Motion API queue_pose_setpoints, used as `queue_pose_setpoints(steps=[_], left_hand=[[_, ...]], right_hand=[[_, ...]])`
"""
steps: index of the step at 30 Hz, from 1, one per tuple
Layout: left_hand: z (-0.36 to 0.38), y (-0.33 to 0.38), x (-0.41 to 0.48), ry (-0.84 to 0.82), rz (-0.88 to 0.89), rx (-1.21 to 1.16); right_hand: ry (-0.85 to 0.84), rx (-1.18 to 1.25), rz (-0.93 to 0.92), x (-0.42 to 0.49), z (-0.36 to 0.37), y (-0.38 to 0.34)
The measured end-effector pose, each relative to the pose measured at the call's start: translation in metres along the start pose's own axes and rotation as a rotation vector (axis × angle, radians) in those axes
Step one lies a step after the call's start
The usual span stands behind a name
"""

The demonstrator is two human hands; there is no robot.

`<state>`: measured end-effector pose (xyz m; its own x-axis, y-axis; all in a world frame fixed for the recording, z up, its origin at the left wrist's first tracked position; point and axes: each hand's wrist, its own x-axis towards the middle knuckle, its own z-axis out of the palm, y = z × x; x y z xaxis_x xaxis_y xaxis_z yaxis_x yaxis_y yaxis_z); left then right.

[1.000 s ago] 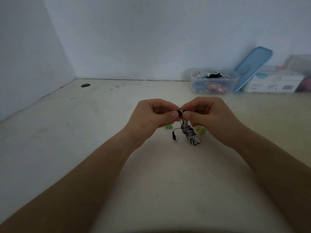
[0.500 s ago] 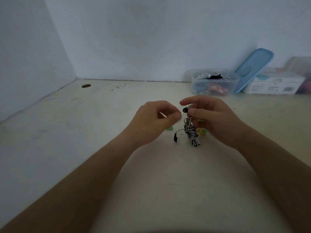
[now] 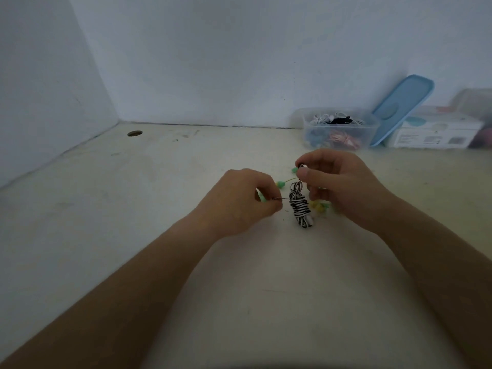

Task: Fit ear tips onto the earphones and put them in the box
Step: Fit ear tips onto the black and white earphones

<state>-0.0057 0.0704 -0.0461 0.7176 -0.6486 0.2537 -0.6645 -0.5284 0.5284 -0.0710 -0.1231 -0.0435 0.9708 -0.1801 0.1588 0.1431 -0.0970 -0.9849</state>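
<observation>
Black-and-white striped cable makes up the earphones (image 3: 300,209), which are wound into a tight bundle at the centre of the head view. The bundle hangs below the right hand (image 3: 343,182); whether its lower end touches the table (image 3: 159,182) cannot be told.

The right hand has its fingers curled. Its thumb and forefinger pinch one earbud (image 3: 303,166) at the top of the bundle.

The left hand (image 3: 239,201) is just left of the bundle, fingers curled. Its thumb and forefinger pinch a thin strand of the earphones that runs sideways out of the bundle. The end of that strand is hidden inside the fingers.

Green and yellow ear tips (image 3: 281,184) lie loose on the table, around and behind the bundle.

The clear plastic box (image 3: 340,129) stands at the back right against the wall (image 3: 239,62), well apart from both hands, and holds other coiled earphones. A blue lid (image 3: 402,107) leans tilted beside the box, against a white carton (image 3: 436,131).
</observation>
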Motion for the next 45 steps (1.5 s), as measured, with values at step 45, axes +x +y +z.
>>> queue_pose_setpoints(steps=[45], left_hand=[[-0.012, -0.011, 0.008, 0.255, -0.291, -0.625]], right_hand=[[0.113, -0.494, -0.232, 0.007, 0.019, 0.021]])
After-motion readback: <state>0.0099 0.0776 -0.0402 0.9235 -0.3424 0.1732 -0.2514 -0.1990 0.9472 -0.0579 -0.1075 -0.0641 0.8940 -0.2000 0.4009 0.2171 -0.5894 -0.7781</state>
